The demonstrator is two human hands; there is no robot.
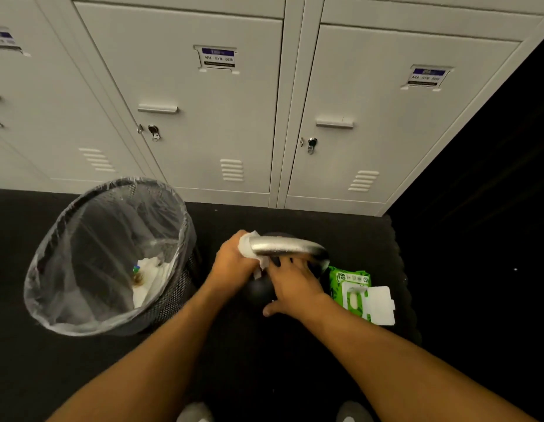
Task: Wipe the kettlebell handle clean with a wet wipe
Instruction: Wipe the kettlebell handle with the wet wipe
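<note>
A black kettlebell (260, 289) stands on the dark floor mat, its shiny metal handle (286, 246) lying across the top. My left hand (231, 263) is closed around a white wet wipe (248, 249) wrapped on the handle's left end. My right hand (290, 286) rests flat on the kettlebell's body just below the handle, fingers spread, steadying it. Much of the black ball is hidden under both hands.
A green pack of wet wipes (354, 292) lies to the right of the kettlebell with its white lid flipped open. A mesh waste bin (112, 254) with a clear liner and crumpled tissues stands to the left. Grey lockers (222, 117) line the back.
</note>
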